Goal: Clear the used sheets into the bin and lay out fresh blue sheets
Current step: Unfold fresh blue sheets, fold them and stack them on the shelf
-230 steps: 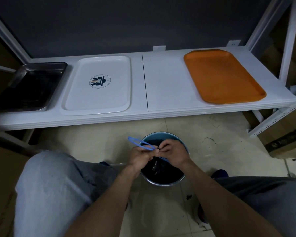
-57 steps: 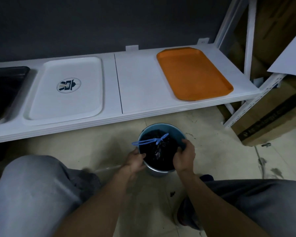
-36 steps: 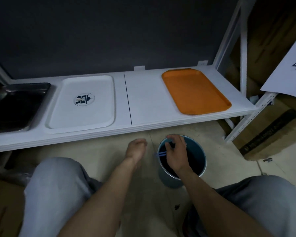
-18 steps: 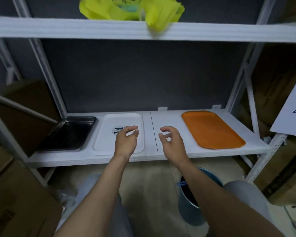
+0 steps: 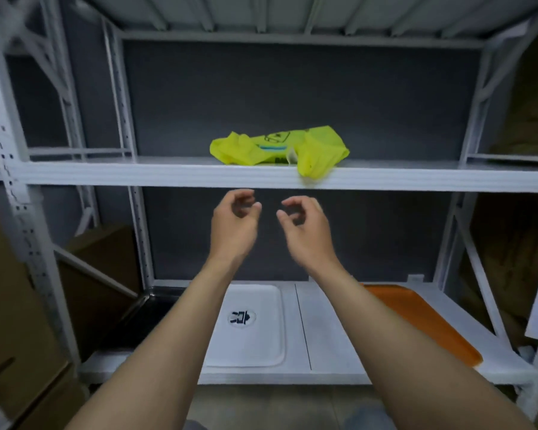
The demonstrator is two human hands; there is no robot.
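We see the left hand (image 5: 235, 226) and right hand (image 5: 305, 232) below the white metal shelf (image 5: 137, 175), fingers loosely curled, holding nothing, poised, we judge, for the crumpled glossy yellow plastic bag (image 5: 277, 147) draped over its edge. Neither blue sheets nor bin show. The smooth white plastic tray (image 5: 258, 342) and orange plastic tray (image 5: 423, 327) lie below, apart.

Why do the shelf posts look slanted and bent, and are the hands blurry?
Head view: the wide-angle lens bends the left shelf post near the edge; light is dim; the right hand looks slightly motion-smeared, the left hand and yellow bag sharper.
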